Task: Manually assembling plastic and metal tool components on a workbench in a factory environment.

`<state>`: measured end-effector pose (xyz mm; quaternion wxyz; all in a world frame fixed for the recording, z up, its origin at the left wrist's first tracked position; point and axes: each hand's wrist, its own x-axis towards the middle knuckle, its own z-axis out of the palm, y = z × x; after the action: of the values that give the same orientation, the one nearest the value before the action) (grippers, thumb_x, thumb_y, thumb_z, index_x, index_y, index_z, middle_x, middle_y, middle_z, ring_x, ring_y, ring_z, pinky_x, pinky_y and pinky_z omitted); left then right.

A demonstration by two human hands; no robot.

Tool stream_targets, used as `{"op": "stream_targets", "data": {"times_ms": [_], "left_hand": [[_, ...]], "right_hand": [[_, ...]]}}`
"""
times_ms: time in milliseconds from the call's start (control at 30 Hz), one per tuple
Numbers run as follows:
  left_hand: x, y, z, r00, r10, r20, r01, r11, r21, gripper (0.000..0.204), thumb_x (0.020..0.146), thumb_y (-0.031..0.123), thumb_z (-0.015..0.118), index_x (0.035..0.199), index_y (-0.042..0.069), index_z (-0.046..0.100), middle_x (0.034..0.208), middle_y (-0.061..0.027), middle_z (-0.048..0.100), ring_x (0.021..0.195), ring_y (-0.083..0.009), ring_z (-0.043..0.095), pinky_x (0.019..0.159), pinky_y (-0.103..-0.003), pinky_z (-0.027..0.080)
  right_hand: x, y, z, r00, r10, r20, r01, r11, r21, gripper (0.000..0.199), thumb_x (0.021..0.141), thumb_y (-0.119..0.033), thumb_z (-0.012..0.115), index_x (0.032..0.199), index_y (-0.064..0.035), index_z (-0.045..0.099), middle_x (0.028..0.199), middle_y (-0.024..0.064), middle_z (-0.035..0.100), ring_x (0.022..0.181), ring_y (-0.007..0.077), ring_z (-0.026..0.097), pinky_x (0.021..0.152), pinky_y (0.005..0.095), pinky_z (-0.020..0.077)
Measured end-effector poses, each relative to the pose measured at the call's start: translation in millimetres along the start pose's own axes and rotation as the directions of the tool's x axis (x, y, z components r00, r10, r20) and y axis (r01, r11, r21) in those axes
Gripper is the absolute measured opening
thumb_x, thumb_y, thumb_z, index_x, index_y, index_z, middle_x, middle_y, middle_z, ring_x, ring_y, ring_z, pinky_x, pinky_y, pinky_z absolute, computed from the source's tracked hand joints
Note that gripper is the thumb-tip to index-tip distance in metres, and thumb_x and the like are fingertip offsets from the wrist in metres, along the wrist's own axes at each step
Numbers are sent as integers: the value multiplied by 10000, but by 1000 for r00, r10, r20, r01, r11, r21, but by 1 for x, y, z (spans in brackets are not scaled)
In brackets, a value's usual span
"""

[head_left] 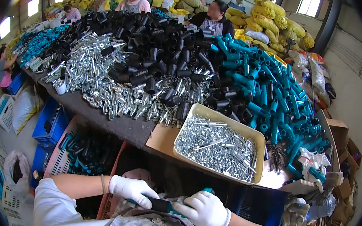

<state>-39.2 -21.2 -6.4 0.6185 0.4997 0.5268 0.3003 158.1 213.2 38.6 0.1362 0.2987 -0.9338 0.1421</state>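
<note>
Close to my body, both hands in white gloves grip a black and teal tube-shaped part (161,205). My left hand (134,191) is closed around its black end. Curled over the teal end is my right hand (205,209), and a bit of teal shows above its fingers. My gloves hide much of the part, so its exact kind is unclear. Beyond my hands, a cream tray (261,162) of small silvery metal pieces rests at the table's near edge, with longer rods on top.
The table (116,126) carries heaps of silvery metal parts (94,65), black tubes (166,37) and teal tubes (274,91). Beneath it, a pink crate (61,156) holds teal and black parts, near a blue crate (51,122). Several people sit beyond and left; yellow sacks (266,23) are piled behind.
</note>
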Motion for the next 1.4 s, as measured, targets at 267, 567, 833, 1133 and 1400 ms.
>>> {"op": "stream_targets", "data": {"times_ms": [267, 567, 833, 1133, 1400], "left_hand": [[-17, 75, 1, 959, 34, -281, 194, 642, 741, 526, 907, 542, 603, 1271, 163, 587, 924, -146, 690, 739, -360, 674, 643, -441, 534], [-22, 82, -7, 835, 427, -347, 261, 247, 933, 545, 827, 299, 676, 1323, 128, 531, 765, -54, 599, 647, -255, 662, 552, -374, 530], [-16, 31, -3, 704, 399, -588, 378, 490, 785, 229, 799, 245, 623, 1008, 152, 617, 784, -92, 666, 701, -314, 687, 571, -445, 533], [-5, 11, 23, 651, 427, -627, 160, 730, 664, 198, 791, 281, 735, 900, 118, 710, 780, -100, 674, 776, -292, 683, 701, -379, 555], [-7, 6, 38, 601, 588, -542, 101, 617, 781, 164, 795, 259, 709, 899, 133, 720, 832, -108, 693, 704, -291, 689, 644, -339, 565]], "right_hand": [[1, 2, 0, 915, 393, 96, -391, 797, 461, 464, 843, -177, 714, 1290, -90, 625, 883, 112, 687, 759, 220, 686, 719, 327, 560], [13, 6, 1, 871, 472, 136, -427, 592, 683, 620, 781, -213, 772, 1360, -94, 584, 951, 87, 687, 748, 191, 662, 713, 331, 551], [18, -3, 9, 700, 667, 256, -181, -180, 967, 807, 949, -475, 601, 1506, 44, 334, 1452, 229, 475, 1362, 285, 442, 1159, 385, 296], [13, 3, 39, 357, 812, -462, -208, 552, 808, 555, 1026, -399, 439, 1136, 102, 652, 1151, 197, 684, 1074, 272, 653, 953, 366, 501], [20, 10, 22, 432, 835, -339, -241, 470, 849, 468, 994, -283, 433, 1113, 106, 665, 1129, 189, 698, 1079, 273, 654, 1008, 369, 460]]}}
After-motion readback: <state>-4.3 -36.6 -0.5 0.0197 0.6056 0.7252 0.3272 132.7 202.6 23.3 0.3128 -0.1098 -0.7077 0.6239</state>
